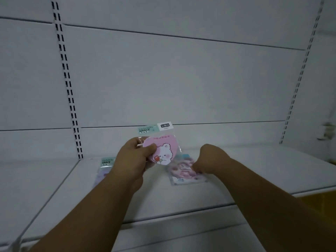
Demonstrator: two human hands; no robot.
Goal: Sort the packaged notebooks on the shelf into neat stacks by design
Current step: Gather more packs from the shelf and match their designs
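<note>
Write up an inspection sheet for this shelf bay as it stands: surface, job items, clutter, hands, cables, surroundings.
Surface: white shelf, front lip visible, dim light.
Job items: pink heart-shaped bear notebook in a clear pack, lifted off the shelf; pink patterned pack lying flat to its right; purple pack lying flat at left, partly hidden by the forearm.
Clutter: nothing seen.
Hands: left hand grips the heart notebook by its left edge; right hand has its fingers curled down on the pink patterned pack, apparently pinching its edge.
Cables: nothing seen.
Surroundings: white back panel with slotted uprights on both sides; something yellow below the shelf at right.
</note>
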